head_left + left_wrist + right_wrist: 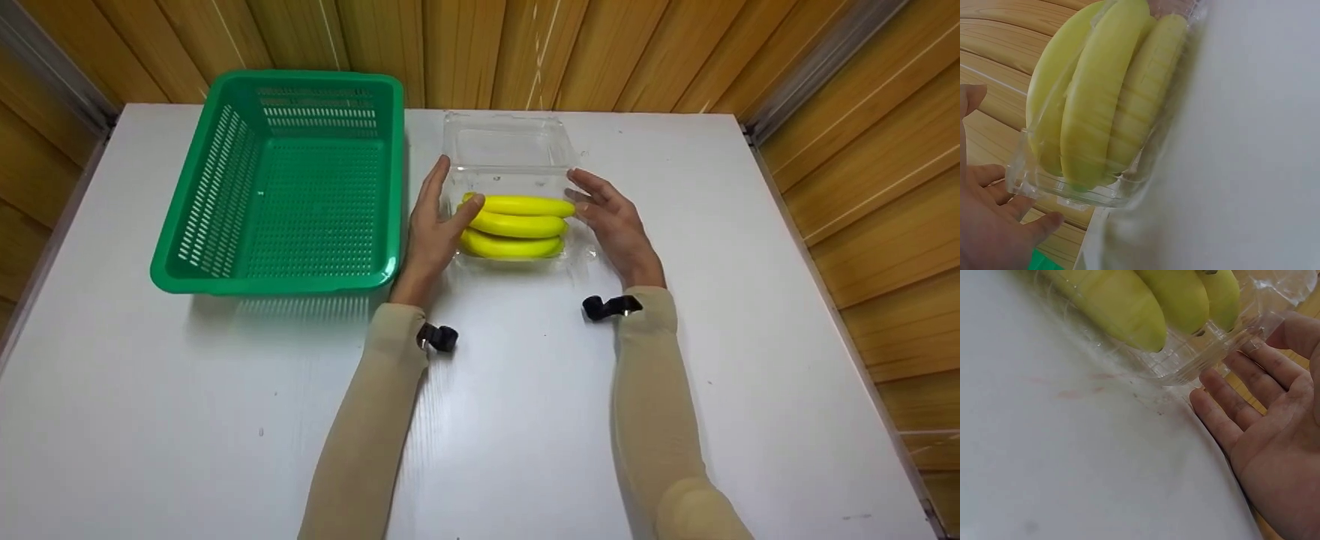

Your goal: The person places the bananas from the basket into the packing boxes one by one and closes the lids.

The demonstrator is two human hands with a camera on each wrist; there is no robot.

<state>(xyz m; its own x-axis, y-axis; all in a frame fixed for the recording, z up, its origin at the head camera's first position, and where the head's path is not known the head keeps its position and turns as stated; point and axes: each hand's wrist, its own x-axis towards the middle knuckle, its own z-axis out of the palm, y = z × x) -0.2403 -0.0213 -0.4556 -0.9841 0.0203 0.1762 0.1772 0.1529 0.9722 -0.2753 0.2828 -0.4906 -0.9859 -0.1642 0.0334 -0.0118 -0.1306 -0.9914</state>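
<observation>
Three yellow bananas [519, 224] lie side by side in a clear plastic clamshell box [517, 180], its lid [510, 142] flipped back toward the wall. At the box's left side is my left hand [433, 232], fingers extended and thumb over the left ends of the bananas. My right hand [619, 232] flanks the other side with relaxed fingers, the fingertips right at the box wall. Through the clear plastic, the bananas [1089, 95] show in the left wrist view. In the right wrist view the right palm [1280, 455] faces the box, fingers loosely straight.
A green perforated basket [391, 187] stands left of the box, close to my left hand and forearm. Both rest on a white table [525, 420]. Wood-panelled walls [465, 52] rise behind the table and along its sides.
</observation>
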